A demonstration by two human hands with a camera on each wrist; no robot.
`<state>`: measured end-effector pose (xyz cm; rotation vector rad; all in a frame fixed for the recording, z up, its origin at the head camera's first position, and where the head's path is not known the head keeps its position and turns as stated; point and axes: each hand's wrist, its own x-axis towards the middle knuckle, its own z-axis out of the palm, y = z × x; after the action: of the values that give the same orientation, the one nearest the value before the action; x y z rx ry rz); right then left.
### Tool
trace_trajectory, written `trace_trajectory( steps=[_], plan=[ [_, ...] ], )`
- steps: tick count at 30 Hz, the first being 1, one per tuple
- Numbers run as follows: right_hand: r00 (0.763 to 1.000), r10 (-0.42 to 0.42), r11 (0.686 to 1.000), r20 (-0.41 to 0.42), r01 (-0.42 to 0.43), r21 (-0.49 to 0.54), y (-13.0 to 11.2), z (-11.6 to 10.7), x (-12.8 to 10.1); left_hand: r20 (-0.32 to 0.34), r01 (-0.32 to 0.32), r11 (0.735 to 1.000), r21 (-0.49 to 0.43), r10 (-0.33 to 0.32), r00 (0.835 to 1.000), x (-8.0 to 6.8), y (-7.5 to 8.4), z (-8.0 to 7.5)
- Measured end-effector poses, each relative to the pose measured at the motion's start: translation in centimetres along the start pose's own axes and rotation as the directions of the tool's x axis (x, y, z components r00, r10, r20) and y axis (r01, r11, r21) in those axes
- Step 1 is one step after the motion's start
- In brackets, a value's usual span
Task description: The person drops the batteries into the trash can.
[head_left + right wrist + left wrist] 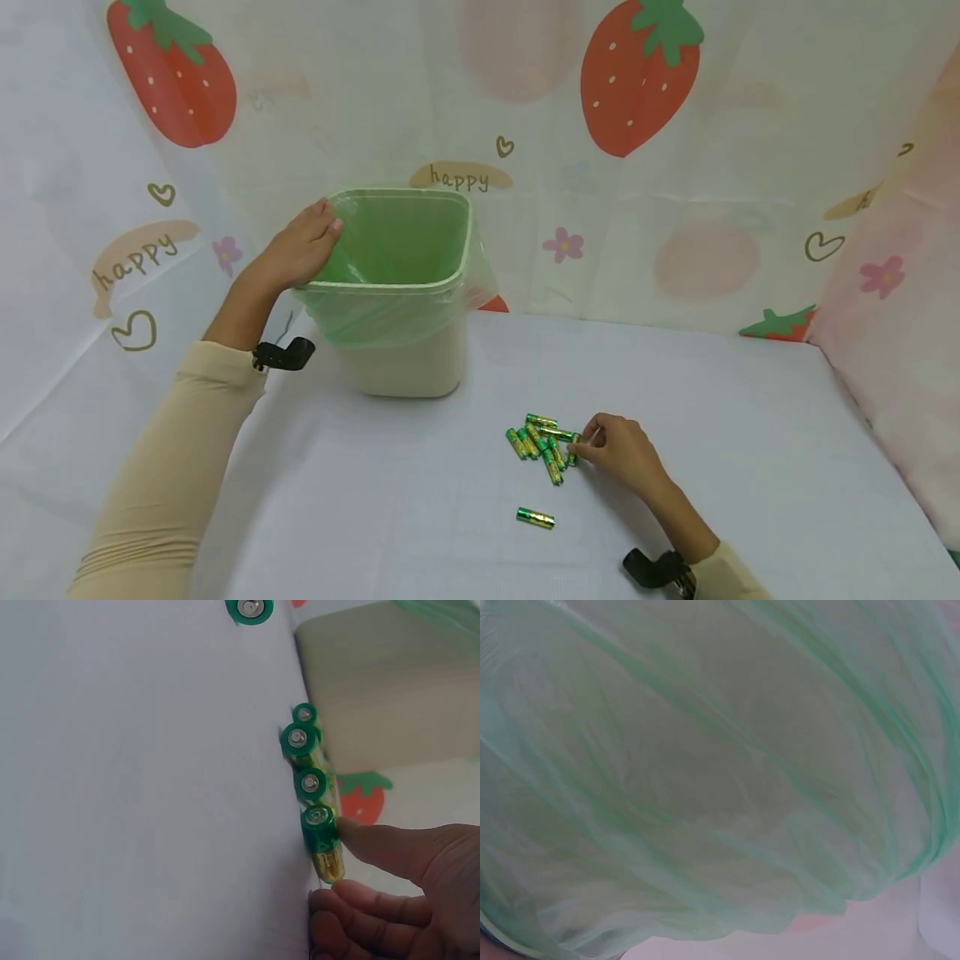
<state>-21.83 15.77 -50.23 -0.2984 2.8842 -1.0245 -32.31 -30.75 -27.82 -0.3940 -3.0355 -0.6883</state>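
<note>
Since it is only pinched, battery (324, 838): may slip from your right hand (622, 451), rolling toward the tabletop's near edge.
Left hand (300, 246): grips bin (401, 358) rim; bin could tip.

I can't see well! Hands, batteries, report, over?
Left hand holds beige bin's green-bagged rim. Right hand pinches green-gold battery. Nothing blocking.

Backdrop is a white cloth (525, 108) printed with big red strawberries (641, 79), small pink flowers (563, 244), outlined hearts (823, 246) and tan "happy" blobs (460, 177). It hangs behind and wraps round both sides, the right side looking pinkish. Worktop (750, 467) is covered in plain white sheeting, a bit wrinkled near the left edge.
</note>
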Motion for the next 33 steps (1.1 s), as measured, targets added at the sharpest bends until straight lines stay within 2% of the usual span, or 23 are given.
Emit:
trace_trajectory(
  steps=[21, 33],
  plan=[
    [0.999, 0.000, 1.000, 0.050, 0.000, -0.002, -0.29, 0.13, 0.14, -0.007, -0.004, 1.000, -0.002, 0.004, 1.000, 0.06, -0.24, 0.13],
    [0.998, 0.008, 0.999, 0.064, -0.004, -0.051, -0.34, 0.14, 0.11, 0.000, 0.013, 0.998, -0.055, -0.013, 1.000, 0.20, -0.22, -0.03]
  ],
)
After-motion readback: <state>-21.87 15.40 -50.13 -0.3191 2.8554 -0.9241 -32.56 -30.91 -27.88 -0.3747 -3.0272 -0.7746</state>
